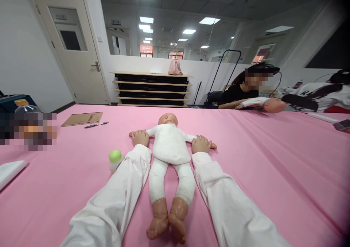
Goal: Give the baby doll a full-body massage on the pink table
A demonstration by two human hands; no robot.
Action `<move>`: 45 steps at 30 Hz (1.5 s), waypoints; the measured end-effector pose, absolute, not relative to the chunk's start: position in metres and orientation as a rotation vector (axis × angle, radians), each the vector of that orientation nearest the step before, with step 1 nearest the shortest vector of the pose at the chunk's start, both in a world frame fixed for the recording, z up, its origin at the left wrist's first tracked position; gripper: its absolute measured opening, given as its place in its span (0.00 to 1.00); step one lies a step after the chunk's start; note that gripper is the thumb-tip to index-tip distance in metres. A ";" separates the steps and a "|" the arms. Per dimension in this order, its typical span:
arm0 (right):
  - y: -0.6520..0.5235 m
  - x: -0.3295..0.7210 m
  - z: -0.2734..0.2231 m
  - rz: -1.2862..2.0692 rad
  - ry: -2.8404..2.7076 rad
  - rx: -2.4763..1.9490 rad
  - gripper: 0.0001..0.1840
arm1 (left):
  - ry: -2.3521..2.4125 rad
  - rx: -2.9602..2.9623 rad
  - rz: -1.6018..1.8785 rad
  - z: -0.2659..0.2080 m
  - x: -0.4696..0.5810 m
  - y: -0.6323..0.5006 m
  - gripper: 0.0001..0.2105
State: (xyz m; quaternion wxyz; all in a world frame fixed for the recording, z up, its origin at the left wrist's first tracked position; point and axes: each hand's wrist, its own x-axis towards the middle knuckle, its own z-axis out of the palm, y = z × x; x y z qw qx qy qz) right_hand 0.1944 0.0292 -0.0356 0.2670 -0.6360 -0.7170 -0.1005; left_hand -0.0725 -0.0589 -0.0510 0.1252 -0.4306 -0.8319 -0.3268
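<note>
A baby doll (171,145) with a white cloth body lies stretched out on the pink-covered table (257,159), its head away from me and its bare feet nearest. Both its arms are spread to the sides. My left hand (141,138) is closed over the doll's arm on the left, with the small doll hand showing past my fingers. On the other side, my right hand (201,145) grips the doll's right-hand arm near its wrist. Beside my left forearm stands a small bottle (115,159) with a green cap, partly hidden by the sleeve.
A brown notebook (82,118) and a pen (96,125) lie at the far left, near a clear bottle (26,106) with an orange cap. Across the table a person (240,90) has another doll (259,103). A phone (342,125) is at the right edge.
</note>
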 end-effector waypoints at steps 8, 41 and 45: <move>0.032 0.195 -0.039 -0.288 -1.934 -1.710 0.20 | -2.438 -1.253 -0.943 -0.049 -0.072 -0.060 0.16; 0.028 0.194 -0.035 -0.291 -1.936 -1.707 0.19 | -2.465 -1.252 -0.971 -0.046 -0.070 -0.062 0.16; 0.028 0.193 -0.035 -0.266 -1.916 -1.706 0.20 | -2.474 -1.239 -0.967 -0.045 -0.066 -0.065 0.17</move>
